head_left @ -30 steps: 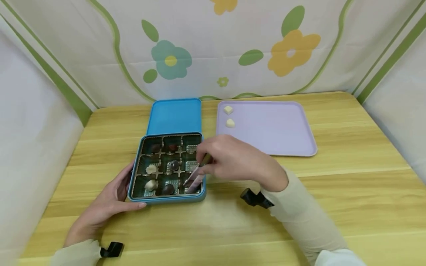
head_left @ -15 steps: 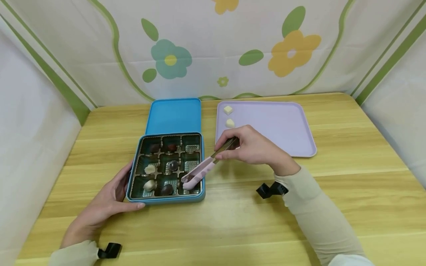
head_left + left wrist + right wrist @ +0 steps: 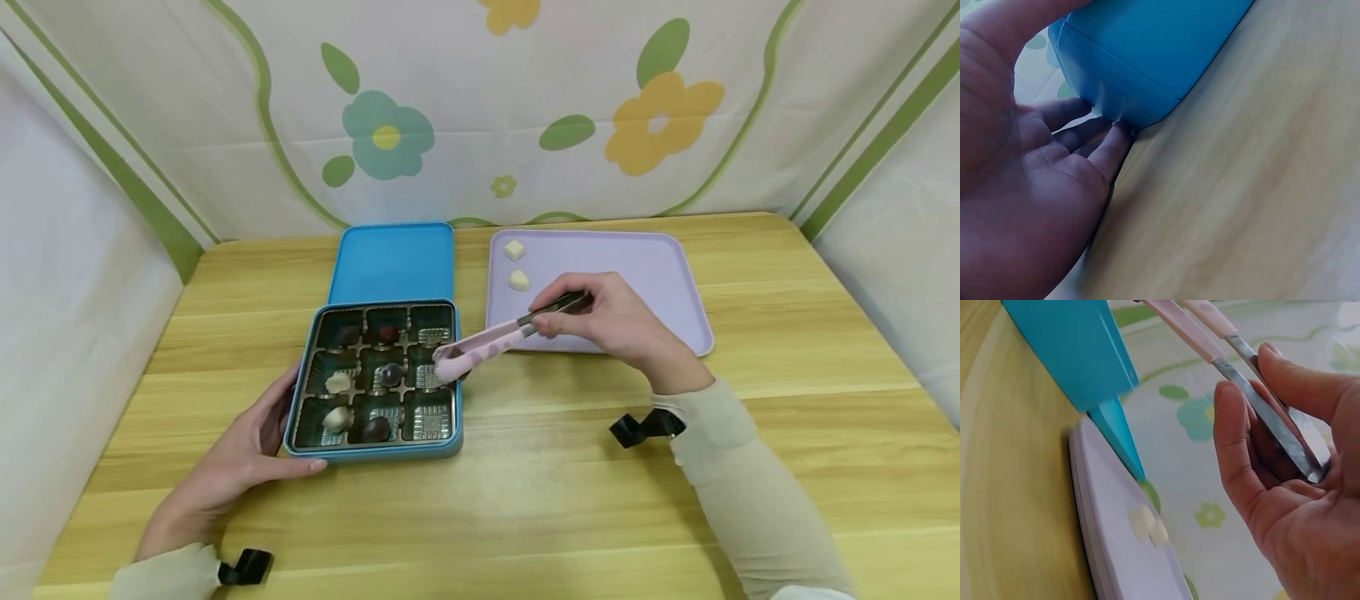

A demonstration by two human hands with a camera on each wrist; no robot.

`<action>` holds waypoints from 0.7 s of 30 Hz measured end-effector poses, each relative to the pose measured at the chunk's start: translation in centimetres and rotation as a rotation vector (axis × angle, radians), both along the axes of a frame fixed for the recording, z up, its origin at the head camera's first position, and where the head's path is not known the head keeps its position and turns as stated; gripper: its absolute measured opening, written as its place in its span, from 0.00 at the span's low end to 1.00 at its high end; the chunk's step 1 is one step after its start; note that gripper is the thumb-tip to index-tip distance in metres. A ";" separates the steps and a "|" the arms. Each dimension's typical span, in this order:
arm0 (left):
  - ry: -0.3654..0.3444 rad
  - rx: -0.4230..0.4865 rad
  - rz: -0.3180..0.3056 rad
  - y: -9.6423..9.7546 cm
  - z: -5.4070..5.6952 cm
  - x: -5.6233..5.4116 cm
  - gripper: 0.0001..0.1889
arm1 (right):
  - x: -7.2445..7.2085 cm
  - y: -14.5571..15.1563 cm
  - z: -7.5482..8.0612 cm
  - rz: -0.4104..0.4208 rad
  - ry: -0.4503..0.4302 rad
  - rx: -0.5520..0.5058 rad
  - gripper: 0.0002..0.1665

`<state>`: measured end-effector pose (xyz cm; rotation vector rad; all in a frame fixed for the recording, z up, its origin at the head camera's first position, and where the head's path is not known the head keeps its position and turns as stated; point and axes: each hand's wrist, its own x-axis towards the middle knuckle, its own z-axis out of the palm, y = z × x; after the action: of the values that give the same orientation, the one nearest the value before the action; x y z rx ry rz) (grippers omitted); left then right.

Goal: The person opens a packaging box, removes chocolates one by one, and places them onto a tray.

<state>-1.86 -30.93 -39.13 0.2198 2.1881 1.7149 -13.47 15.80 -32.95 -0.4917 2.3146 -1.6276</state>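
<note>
My left hand [image 3: 240,450] holds the left front corner of a blue chocolate box [image 3: 375,452], thumb along its front and fingers against its left side. In the left wrist view several fingertips touch the box's wall [image 3: 1147,62]. With my right hand [image 3: 611,321] I pinch the metal handle of pink-tipped tongs [image 3: 487,343]. The tong tips are over the box's right edge, by the middle row. A dark piece shows just under the tips, mostly hidden. Inside the box lie white chocolates [image 3: 339,382] and dark chocolates [image 3: 377,429]; the front right compartment is empty.
Behind the box lies its blue lid [image 3: 393,262]. A lilac tray [image 3: 615,283] at the back right carries two cream-white chocolates [image 3: 519,280] near its left edge. A flowered curtain [image 3: 480,167] hangs behind the wooden table [image 3: 525,500].
My right hand has moved right and back, lifting the tongs out of the front right compartment, where a dark piece is gone. The left hand stays on the box.
</note>
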 end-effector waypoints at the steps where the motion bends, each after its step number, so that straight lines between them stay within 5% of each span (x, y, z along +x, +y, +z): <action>1: 0.002 0.002 -0.002 0.0 0.0 0.0 0.65 | 0.0 0.5 0.0 -0.021 -0.008 -0.016 0.10; 8: 0.006 0.008 -0.012 -0.2 0.1 0.1 0.65 | -0.4 4.2 -0.3 -0.135 0.006 -0.058 0.11; 21: -0.026 -0.006 -0.002 0.1 0.4 0.1 0.65 | -1.7 6.8 -2.4 -0.272 -0.115 0.112 0.19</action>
<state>-1.76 -30.80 -38.78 0.1976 2.1733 1.7003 -15.13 22.63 -35.39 -0.0582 2.4517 -1.5799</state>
